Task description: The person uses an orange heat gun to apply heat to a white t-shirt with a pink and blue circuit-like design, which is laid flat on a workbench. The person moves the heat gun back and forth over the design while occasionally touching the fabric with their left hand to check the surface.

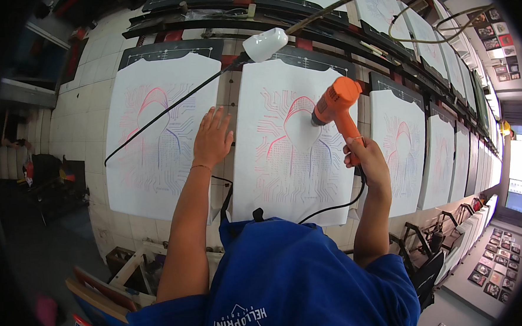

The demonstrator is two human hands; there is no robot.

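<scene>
The orange heat gun (341, 100) is held near the upper right corner of the black board (309, 61) under the white shirt (254, 140), its handle (346, 124) clasped by the right hand (365, 156), seemingly to aim it at the print. The left hand (212, 141), empty, fingers outstretched, is kept off the print, beside the board's left edge.

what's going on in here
A person in a blue top holds an orange heat gun in the right grip, its dark nozzle pointing toward the red-and-blue print on the white shirt in front. The left grip is open, palm down, over the near edge of the left-hand shirt; contact is hard to tell. More printed shirts lie in a row to the right.
</scene>
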